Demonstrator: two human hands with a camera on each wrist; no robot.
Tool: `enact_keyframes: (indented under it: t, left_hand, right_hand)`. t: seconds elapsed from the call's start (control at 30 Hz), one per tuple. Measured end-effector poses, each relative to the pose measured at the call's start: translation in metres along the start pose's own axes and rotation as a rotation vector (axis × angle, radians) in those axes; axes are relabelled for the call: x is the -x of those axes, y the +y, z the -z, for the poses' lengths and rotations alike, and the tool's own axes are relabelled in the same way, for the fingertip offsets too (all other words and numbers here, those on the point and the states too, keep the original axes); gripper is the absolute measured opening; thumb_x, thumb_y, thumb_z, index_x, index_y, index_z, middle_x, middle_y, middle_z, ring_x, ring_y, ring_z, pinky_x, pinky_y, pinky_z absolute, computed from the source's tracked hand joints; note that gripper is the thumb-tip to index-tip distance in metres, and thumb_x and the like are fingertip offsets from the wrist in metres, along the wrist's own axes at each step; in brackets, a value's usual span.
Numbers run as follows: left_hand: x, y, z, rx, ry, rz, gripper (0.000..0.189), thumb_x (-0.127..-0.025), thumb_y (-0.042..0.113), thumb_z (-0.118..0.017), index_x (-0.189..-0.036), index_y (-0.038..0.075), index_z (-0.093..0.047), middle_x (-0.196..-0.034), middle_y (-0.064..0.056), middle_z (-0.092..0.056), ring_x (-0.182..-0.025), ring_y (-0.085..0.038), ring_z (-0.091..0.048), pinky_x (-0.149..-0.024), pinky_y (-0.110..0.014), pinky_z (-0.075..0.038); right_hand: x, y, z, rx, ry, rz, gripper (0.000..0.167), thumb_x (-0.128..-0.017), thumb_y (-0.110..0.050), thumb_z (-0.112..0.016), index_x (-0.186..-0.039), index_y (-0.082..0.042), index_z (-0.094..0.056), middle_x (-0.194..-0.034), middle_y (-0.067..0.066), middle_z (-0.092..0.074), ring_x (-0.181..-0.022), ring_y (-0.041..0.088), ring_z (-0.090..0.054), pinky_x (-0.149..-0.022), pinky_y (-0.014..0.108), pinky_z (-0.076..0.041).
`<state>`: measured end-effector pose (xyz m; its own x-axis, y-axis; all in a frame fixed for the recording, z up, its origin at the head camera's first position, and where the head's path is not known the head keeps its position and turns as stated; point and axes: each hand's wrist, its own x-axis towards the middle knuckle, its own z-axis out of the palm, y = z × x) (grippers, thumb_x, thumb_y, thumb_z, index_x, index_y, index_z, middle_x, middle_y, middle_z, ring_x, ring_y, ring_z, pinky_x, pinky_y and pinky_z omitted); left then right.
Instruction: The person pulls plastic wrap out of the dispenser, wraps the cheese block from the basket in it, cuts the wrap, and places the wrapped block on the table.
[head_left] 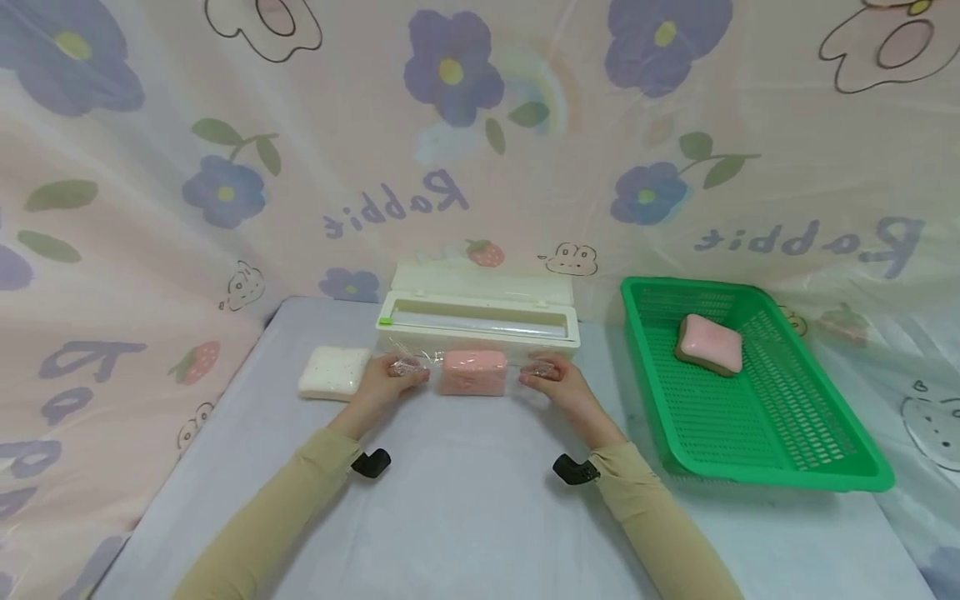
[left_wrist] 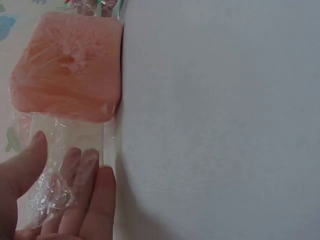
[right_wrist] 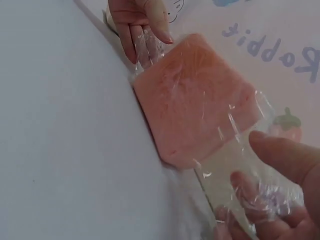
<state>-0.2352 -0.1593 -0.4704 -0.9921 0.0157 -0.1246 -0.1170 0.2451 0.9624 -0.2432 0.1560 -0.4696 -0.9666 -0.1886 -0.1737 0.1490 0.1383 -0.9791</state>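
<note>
A pink soap-like block (head_left: pixel 473 373), covered in clear plastic wrap, sits on the table between my two hands. My left hand (head_left: pixel 386 379) is at its left, where crumpled wrap (left_wrist: pixel 50 192) lies over the fingers; in the left wrist view the fingers (left_wrist: pixel 103 200) extend and the thumb stays apart from them. On the other side is my right hand (head_left: pixel 558 383), with the loose wrap end (right_wrist: pixel 272 200) across its fingers and the thumb (right_wrist: pixel 280 155) apart. Both hands are beside the block, not touching it. Some fingers show only through the wrap.
Behind the block stands a white wrap dispenser (head_left: pixel 480 340), lid raised, with a roll inside and a green piece on its rim. A white speckled block (head_left: pixel 333 372) lies left of my left hand. At right, a green basket (head_left: pixel 780 479) holds a pink-and-brown block (head_left: pixel 710 343).
</note>
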Motion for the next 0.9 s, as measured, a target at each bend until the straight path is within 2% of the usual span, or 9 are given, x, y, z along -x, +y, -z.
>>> enact_keyframes:
  t: [0.1,0.2,0.37,0.43,0.53,0.67,0.83,0.9]
  left_hand:
    - [0.004,-0.001,0.0,0.098,-0.058,-0.001,0.027,-0.089,0.005,-0.067,-0.11,-0.01,-0.057,-0.095,-0.02,-0.069,-0.082,-0.02,-0.069,-0.079,-0.031,-0.057]
    - [0.007,-0.002,0.001,0.188,-0.113,0.009,0.023,-0.092,-0.003,-0.06,-0.11,-0.015,-0.053,-0.099,-0.029,-0.066,-0.084,-0.026,-0.07,-0.08,-0.036,-0.056]
    - [0.011,-0.002,0.006,0.173,-0.132,0.027,0.026,-0.092,-0.002,-0.06,-0.114,-0.014,-0.053,-0.1,-0.027,-0.067,-0.081,-0.023,-0.07,-0.076,-0.034,-0.058]
    - [0.014,-0.001,0.008,0.149,-0.141,0.035,0.027,-0.092,-0.001,-0.062,-0.115,-0.013,-0.054,-0.098,-0.025,-0.068,-0.079,-0.021,-0.07,-0.074,-0.032,-0.058]
    - [0.02,-0.001,0.012,0.16,-0.165,0.069,0.029,-0.092,0.001,-0.062,-0.117,-0.011,-0.054,-0.097,-0.022,-0.069,-0.078,-0.019,-0.07,-0.073,-0.031,-0.058]
    - [0.03,-0.004,0.016,0.246,-0.21,0.164,0.032,-0.093,0.003,-0.061,-0.121,-0.011,-0.052,-0.099,-0.02,-0.069,-0.08,-0.021,-0.07,-0.077,-0.034,-0.058]
    - [0.041,-0.007,0.015,0.325,-0.263,0.297,0.031,-0.096,0.007,-0.057,-0.12,-0.012,-0.051,-0.1,-0.019,-0.069,-0.081,-0.022,-0.07,-0.079,-0.036,-0.057]
    - [0.043,-0.008,0.015,0.316,-0.268,0.312,0.03,-0.097,0.007,-0.057,-0.118,-0.012,-0.052,-0.098,-0.018,-0.069,-0.08,-0.021,-0.07,-0.078,-0.036,-0.057]
  right_hand:
    - [0.001,0.003,-0.001,-0.032,-0.006,0.001,0.034,-0.088,-0.008,-0.07,-0.118,0.004,-0.058,-0.099,0.009,-0.069,-0.091,0.018,-0.065,-0.079,0.027,-0.052]
    - [0.003,0.003,-0.002,-0.044,-0.012,0.004,0.024,-0.089,-0.006,-0.067,-0.109,0.008,-0.062,-0.096,0.011,-0.07,-0.086,0.018,-0.066,-0.073,0.027,-0.055]
    - [0.007,0.003,-0.001,-0.051,0.002,-0.004,0.022,-0.091,-0.008,-0.065,-0.107,0.007,-0.063,-0.096,0.015,-0.07,-0.082,0.016,-0.067,-0.069,0.026,-0.056]
    - [0.008,0.003,-0.001,-0.047,-0.002,-0.017,0.024,-0.091,-0.01,-0.066,-0.107,0.007,-0.063,-0.093,0.015,-0.07,-0.077,0.016,-0.066,-0.067,0.026,-0.056]
    - [0.012,0.005,0.001,-0.012,-0.013,-0.042,0.028,-0.09,-0.015,-0.068,-0.107,0.007,-0.064,-0.088,0.01,-0.07,-0.073,0.012,-0.063,-0.063,0.023,-0.053]
    - [0.023,0.011,0.006,-0.014,-0.071,-0.097,0.03,-0.09,-0.016,-0.069,-0.106,0.009,-0.064,-0.086,0.005,-0.069,-0.074,0.008,-0.063,-0.064,0.022,-0.053]
    - [0.038,0.02,0.017,-0.177,-0.22,-0.238,0.023,-0.091,-0.007,-0.065,-0.106,0.011,-0.063,-0.091,0.012,-0.071,-0.08,0.015,-0.069,-0.075,0.031,-0.058]
    - [0.041,0.022,0.02,-0.215,-0.265,-0.258,0.02,-0.091,-0.004,-0.064,-0.105,0.01,-0.063,-0.093,0.015,-0.071,-0.081,0.018,-0.07,-0.076,0.033,-0.058]
